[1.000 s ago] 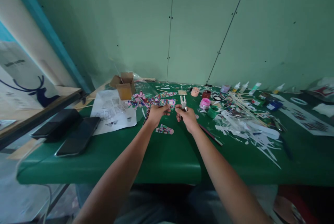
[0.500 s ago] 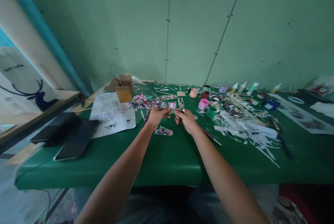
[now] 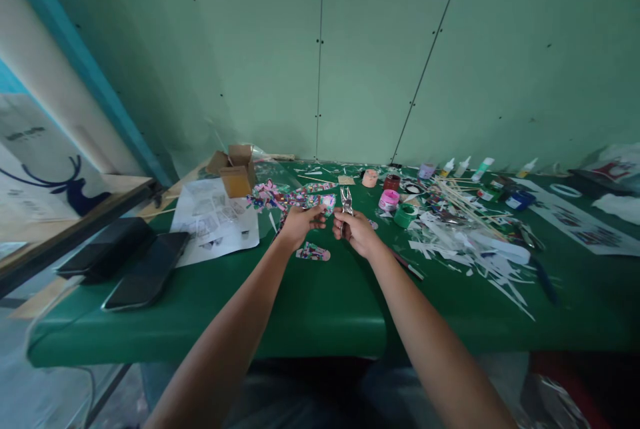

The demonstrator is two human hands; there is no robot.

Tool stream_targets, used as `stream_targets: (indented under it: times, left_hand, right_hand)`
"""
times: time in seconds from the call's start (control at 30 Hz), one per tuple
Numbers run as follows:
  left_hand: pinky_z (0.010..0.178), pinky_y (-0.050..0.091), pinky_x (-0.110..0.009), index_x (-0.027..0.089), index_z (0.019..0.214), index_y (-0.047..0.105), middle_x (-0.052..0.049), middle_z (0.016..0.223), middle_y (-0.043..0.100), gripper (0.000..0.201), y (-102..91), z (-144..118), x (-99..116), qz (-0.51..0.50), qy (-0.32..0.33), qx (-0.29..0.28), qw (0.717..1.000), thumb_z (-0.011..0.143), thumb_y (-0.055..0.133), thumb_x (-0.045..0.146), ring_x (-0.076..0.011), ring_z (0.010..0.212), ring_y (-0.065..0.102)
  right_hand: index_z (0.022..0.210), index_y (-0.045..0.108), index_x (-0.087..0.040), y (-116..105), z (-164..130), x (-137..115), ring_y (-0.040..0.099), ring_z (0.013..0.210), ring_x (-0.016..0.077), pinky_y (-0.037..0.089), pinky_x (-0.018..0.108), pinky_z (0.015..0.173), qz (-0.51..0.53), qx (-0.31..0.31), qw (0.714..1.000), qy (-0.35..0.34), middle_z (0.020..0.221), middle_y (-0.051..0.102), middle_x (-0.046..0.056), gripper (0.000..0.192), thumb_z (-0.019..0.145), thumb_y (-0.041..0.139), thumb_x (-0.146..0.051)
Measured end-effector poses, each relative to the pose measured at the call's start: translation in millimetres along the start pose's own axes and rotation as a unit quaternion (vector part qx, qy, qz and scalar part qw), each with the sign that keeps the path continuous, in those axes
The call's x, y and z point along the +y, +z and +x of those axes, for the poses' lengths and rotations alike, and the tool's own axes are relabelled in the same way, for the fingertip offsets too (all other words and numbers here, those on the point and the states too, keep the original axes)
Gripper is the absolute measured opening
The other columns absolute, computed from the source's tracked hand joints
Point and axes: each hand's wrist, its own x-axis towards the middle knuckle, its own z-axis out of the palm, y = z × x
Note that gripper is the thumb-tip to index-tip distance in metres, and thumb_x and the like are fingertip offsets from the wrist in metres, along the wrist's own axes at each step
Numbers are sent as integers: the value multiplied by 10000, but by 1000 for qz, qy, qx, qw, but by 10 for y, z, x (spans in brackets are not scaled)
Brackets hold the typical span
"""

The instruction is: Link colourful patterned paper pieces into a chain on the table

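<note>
My left hand (image 3: 300,223) pinches the right end of a colourful patterned cutout (image 3: 270,197), which stretches leftward above the table. In my right hand (image 3: 354,229) is a silver hole punch (image 3: 346,201), gripped with its forked jaws pointing up. A narrow gap lies between the two hands, and the punch is apart from the cutout. Just below my left hand, a small cutout piece (image 3: 313,251) in the same pattern lies on the green table (image 3: 325,309). My left fingers partly hide the held end, and my right fingers cover the punch's handles.
Printed sheets (image 3: 215,215), an open cardboard box (image 3: 238,179) and a dark phone (image 3: 147,272) are on the left. To the right stand a pink paint jar (image 3: 389,199) and a green one (image 3: 405,215), beside a heap of white paper scraps (image 3: 465,242). A pen-like tool (image 3: 409,266) lies nearer.
My hands have drawn slightly apart, widening the gap between the cutout's end and the hole punch. Both hands keep their hold. The view has shifted a little.
</note>
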Motion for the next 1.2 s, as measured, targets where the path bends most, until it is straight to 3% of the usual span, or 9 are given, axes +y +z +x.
stream_targets:
  times: [0.27,0.47,0.57,1.2]
  left_hand:
    - [519,492,-254,87,634,643,-37,589,565,311,-4,6,1,20,-4,-9,1000,595,783,362,-109,550,541]
    - [501,498,-271,110,577,600,-10,531,526,274,23,5,-20,37,1,12,999,576,779,317,-105,496,520]
    - [499,499,-270,111,579,600,-12,520,535,276,24,15,-51,59,1,4,998,588,771,328,-107,477,525]
    - [518,507,-279,128,538,570,-3,486,525,266,5,-9,-28,94,0,-10,996,633,717,328,-107,450,524]
  right_hand:
    - [721,561,-159,27,-13,0,495,446,103,381,242,445,-51,-2,998,-20,542,510,-48,298,637,720,-396]
    - [867,615,-156,13,27,-40,467,421,96,361,238,421,-4,117,989,-88,539,501,-59,345,634,704,-396]
    - [847,633,-153,-8,28,-74,473,441,93,366,236,439,-24,144,983,-109,541,503,-58,338,614,719,-382]
    - [770,584,-163,-45,30,-15,484,443,106,363,260,453,3,67,997,-39,557,498,-58,333,598,762,-386]
